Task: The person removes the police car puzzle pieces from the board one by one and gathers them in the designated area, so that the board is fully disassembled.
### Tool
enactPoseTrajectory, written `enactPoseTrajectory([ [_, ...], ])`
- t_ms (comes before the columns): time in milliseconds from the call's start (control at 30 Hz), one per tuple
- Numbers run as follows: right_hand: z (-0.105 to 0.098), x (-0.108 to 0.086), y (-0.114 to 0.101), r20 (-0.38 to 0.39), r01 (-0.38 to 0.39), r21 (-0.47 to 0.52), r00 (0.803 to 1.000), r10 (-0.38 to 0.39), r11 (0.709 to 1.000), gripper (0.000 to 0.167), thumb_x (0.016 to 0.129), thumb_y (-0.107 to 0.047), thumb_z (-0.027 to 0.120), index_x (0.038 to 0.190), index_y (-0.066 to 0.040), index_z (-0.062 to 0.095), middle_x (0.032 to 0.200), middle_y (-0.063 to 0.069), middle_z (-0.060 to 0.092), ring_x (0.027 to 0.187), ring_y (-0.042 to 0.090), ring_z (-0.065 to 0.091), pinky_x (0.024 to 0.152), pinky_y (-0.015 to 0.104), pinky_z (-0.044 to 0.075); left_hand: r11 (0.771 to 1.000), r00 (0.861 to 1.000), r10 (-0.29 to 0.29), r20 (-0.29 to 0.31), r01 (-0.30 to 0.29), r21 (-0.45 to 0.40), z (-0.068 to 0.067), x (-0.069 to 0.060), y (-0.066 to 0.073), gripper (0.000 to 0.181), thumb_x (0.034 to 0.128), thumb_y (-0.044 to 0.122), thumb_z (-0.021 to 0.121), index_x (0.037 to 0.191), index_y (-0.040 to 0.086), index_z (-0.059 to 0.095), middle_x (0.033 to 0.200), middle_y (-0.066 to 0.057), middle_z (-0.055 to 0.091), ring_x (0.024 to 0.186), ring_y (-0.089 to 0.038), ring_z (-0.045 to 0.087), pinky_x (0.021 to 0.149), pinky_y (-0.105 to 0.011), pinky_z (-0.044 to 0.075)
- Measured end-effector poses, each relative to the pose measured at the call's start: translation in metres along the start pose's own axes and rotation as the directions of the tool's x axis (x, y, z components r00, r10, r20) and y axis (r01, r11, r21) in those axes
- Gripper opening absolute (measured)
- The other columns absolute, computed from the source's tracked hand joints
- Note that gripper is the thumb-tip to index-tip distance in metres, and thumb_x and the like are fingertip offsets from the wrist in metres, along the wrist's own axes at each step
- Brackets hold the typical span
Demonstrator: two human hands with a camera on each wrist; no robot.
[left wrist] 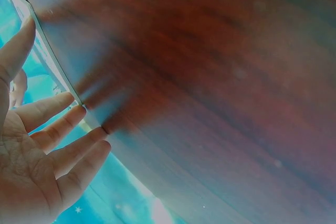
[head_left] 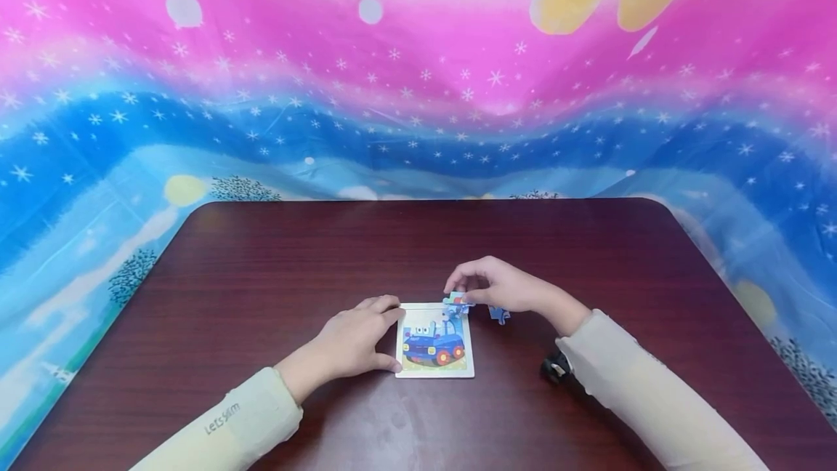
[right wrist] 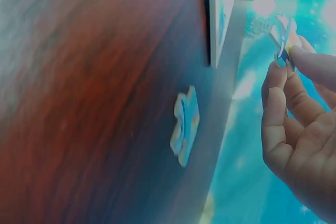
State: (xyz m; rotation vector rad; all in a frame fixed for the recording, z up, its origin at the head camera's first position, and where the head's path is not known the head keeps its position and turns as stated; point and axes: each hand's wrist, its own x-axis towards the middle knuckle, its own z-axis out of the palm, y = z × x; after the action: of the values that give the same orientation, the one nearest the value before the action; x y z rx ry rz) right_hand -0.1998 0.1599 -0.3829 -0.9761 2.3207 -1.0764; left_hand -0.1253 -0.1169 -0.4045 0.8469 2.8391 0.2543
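A square puzzle board with a pale frame and a blue cartoon car lies on the table. The left hand rests at its left edge, thumb at the lower corner and fingers at the upper one; in the left wrist view that hand has its fingers spread along the edge. Over the board's top right corner, the right hand pinches a puzzle piece. The right wrist view shows the piece raised between thumb and fingers of the right hand. A loose piece lies right of the board.
The brown table reaches to a patterned pink and blue cloth behind it. A small black object is beside the right sleeve. In the right wrist view, the loose piece lies apart from the board.
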Motion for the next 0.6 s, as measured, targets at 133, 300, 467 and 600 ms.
enactPoseTrajectory([
  [133, -0.007, -0.008, 0.003, -0.016, 0.0, 0.0, 1.0, 0.0, 1.0, 0.022, 0.094, -0.001, 0.063, 0.113, -0.009, 0.071, 0.092, 0.004, 0.066, 0.077, 0.023, 0.058, 0.066, 0.026, 0.052, 1.0, 1.0, -0.004, 0.0, 0.004, -0.007, -0.001, 0.0, 0.001, 0.08, 0.075, 0.05, 0.083, 0.139, 0.009, 0.057, 0.144, -0.006, 0.052, 0.134, -0.027, 0.049, 0.093, -0.046, 0.053],
  [300, -0.013, -0.018, 0.007, -0.037, 0.013, -0.023, 0.999, -0.014, 1.0, 0.022, 0.094, -0.002, 0.063, 0.113, -0.01, 0.071, 0.094, 0.005, 0.067, 0.078, 0.022, 0.059, 0.069, 0.027, 0.052, 1.0, 1.0, -0.005, -0.001, 0.005, -0.007, -0.002, -0.001, 0.002, 0.08, 0.0748, 0.05, 0.083, 0.138, 0.009, 0.057, 0.145, -0.007, 0.052, 0.135, -0.027, 0.05, 0.092, -0.046, 0.054],
  [467, -0.019, -0.028, 0.013, -0.064, 0.006, -0.054, 0.998, -0.009, 0.999, 0.023, 0.094, -0.004, 0.065, 0.113, -0.013, 0.072, 0.095, 0.002, 0.069, 0.085, 0.014, 0.058, 0.074, 0.027, 0.051, 1.0, 1.0, -0.005, -0.001, 0.005, -0.004, -0.002, -0.002, 0.002, 0.08, 0.0748, 0.05, 0.083, 0.139, 0.009, 0.057, 0.145, -0.006, 0.051, 0.134, -0.027, 0.05, 0.091, -0.046, 0.054],
  [600, -0.023, -0.036, 0.018, -0.082, -0.016, -0.065, 0.997, 0.011, 0.998, 0.024, 0.093, -0.003, 0.065, 0.113, -0.013, 0.073, 0.097, -0.002, 0.07, 0.086, 0.012, 0.059, 0.076, 0.026, 0.052, 1.0, 1.0, -0.007, -0.001, 0.007, -0.009, -0.002, -0.002, 0.002, 0.08, 0.075, 0.05, 0.083, 0.139, 0.009, 0.057, 0.145, -0.006, 0.051, 0.134, -0.027, 0.05, 0.091, -0.047, 0.054],
])
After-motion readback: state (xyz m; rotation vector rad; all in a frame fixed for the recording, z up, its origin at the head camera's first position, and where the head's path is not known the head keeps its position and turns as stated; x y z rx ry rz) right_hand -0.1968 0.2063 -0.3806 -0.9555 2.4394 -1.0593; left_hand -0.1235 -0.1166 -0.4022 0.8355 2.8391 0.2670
